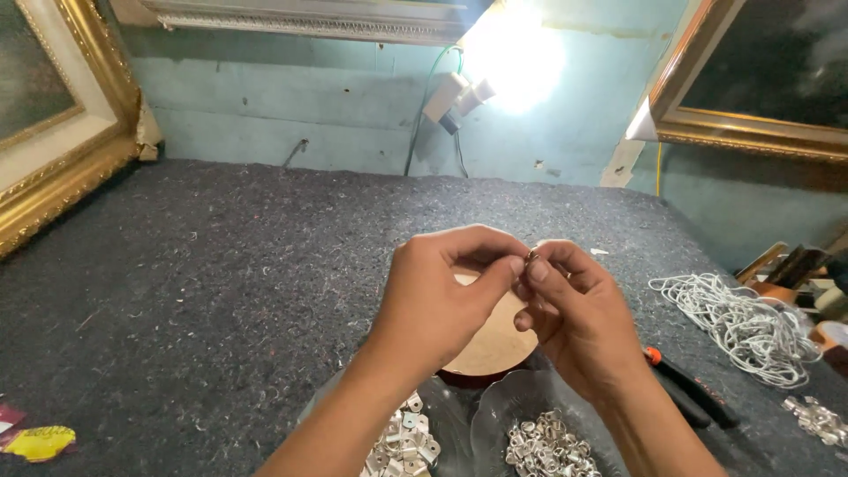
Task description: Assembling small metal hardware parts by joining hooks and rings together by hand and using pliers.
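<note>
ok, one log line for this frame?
left hand: pinching small metal ring | right hand: pinching same ring | below: bowl of metal hangers, tan disc | surface: grey felt table

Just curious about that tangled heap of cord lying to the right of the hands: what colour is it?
White, clearest in the head view: the cord on the dark felt tabletop.

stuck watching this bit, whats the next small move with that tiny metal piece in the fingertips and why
Probably lower it toward the clear dish of similar parts: both the left hand and right hand pinch the small metal piece above it, well off the felt-covered table.
</note>
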